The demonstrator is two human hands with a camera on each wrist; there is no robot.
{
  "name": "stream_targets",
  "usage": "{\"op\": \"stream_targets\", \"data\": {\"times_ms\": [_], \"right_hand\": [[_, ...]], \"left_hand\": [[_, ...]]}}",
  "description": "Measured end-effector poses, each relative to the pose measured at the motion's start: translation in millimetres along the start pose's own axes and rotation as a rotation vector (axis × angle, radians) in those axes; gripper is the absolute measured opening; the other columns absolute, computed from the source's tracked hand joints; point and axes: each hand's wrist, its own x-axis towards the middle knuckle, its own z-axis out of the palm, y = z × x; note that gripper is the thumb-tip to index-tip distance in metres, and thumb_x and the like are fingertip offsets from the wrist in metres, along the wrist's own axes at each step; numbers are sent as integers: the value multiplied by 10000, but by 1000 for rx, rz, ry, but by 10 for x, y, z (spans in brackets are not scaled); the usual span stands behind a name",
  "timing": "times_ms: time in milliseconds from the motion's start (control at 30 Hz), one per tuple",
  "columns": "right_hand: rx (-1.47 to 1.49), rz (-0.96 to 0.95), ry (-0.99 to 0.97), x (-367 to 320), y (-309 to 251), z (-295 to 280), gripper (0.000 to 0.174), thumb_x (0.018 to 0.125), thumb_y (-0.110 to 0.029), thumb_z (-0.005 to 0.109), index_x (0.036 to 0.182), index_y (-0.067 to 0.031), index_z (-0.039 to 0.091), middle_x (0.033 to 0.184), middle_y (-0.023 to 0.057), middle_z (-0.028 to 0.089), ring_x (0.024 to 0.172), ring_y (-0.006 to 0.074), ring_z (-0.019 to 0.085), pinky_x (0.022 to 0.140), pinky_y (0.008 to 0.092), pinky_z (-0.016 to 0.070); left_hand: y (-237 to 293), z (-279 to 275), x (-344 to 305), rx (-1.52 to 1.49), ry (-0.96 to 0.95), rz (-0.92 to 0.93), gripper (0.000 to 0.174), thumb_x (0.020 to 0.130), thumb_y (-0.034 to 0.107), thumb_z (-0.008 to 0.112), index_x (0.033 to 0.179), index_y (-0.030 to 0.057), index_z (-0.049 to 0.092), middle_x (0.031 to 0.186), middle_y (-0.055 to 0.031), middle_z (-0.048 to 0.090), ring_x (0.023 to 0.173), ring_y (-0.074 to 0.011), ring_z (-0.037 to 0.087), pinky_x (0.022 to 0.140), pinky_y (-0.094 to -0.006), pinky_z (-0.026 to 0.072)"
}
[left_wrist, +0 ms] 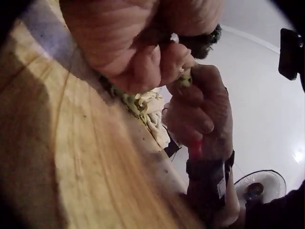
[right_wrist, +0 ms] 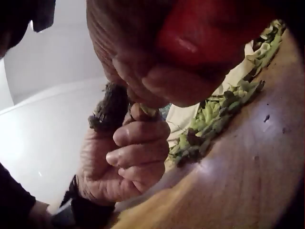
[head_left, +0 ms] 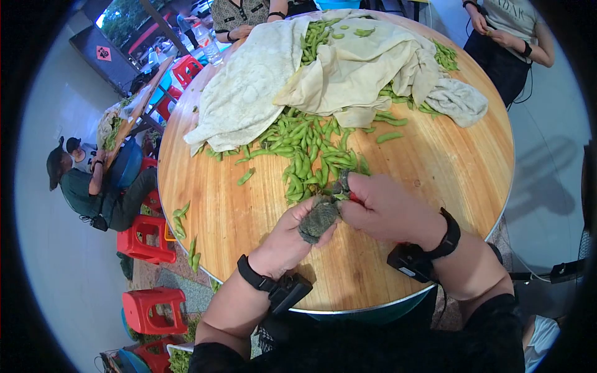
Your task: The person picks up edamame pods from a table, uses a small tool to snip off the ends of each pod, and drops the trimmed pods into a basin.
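Observation:
My left hand [head_left: 287, 237] and right hand [head_left: 392, 208] meet over the near part of the round table, in front of a heap of green soybean pods [head_left: 305, 149]. The left fingers are curled and pinch a small green pod [right_wrist: 148, 109] between the two hands. A grey-green cloth cover [head_left: 318, 219] sits over the left thumb. Curled in my right hand is a smooth red object [right_wrist: 190, 36]; its kind is hidden by the fingers. The right fingertips meet the left ones right at the pod. Dark cloth [head_left: 344, 180] also shows at a right fingertip.
White towels [head_left: 242, 87] and a cream cloth [head_left: 354, 74] partly cover the heap. Loose pods [head_left: 194, 255] lie by the table's left edge. People sit or stand around, one person [head_left: 84, 174] at another table. Red stools [head_left: 146, 239] stand at left, a fan [left_wrist: 259, 186] at right.

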Motion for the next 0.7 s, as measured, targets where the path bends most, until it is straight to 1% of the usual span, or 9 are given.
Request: {"op": "stream_targets", "data": {"times_ms": [100,167,200,300,400,500,567,667,700], "right_hand": [[-120,-184,128,4,27,50,242,842,-200,537,764,18,466,594,147,511,525,245,520,507,366,411],[290,85,-48,-18,-79,-4,256,836,-201,546,752,23,456,614,195,508,556,334,518,520,402,400],[288,84,-49,-15,-70,-2,256,836,-201,546,752,23,456,614,195,508,556,334,518,520,402,400],[106,-19,-2,12,22,48,257,842,-205,543,753,18,451,620,200,521,575,364,527,521,405,407],[-36,-151,146,18,80,100,252,851,-207,536,765,12,448,616,198,523,583,379,533,517,408,408],[-14,69,153,10,18,49,255,851,-213,539,778,12,445,623,202,529,600,381,544,531,422,422],[-225,-131,67,-8,15,144,217,849,-191,527,830,3,432,633,212,536,620,388,559,545,445,433],[-211,-55,-271,-47,-44,334,198,840,-165,521,886,-7,409,641,214,547,628,398,569,546,462,442],[-219,-50,-268,-51,-21,314,198,840,-165,521,886,-7,409,641,214,547,628,398,569,546,462,442]], "left_hand": [[-11,-46,5,29,-54,40,137,912,122,529,1011,30,553,747,1,509,629,-83,447,553,-194,338],[42,-1,-26,57,31,11,142,904,118,541,1020,38,554,775,5,513,636,-82,450,560,-186,335],[50,16,-22,57,31,13,142,904,118,541,1020,38,554,775,5,513,636,-82,450,560,-186,335],[39,16,2,171,10,99,155,901,105,532,1041,41,556,803,9,523,644,-81,459,562,-173,332],[46,-112,-14,60,-45,1,181,914,117,504,1071,39,546,779,8,523,625,-81,449,536,-177,327],[197,-132,-18,-38,7,28,210,928,158,473,1090,36,531,738,-1,509,587,-88,421,503,-195,318],[293,-129,-15,-272,256,75,185,932,118,455,1083,51,539,685,-8,492,553,-88,396,480,-209,313],[312,-177,24,-407,318,96,199,927,157,469,1076,46,540,703,-14,495,544,-101,388,480,-207,305],[317,-173,25,-428,359,95,198,926,166,475,1070,47,541,703,-14,489,540,-103,381,477,-207,300]]}}
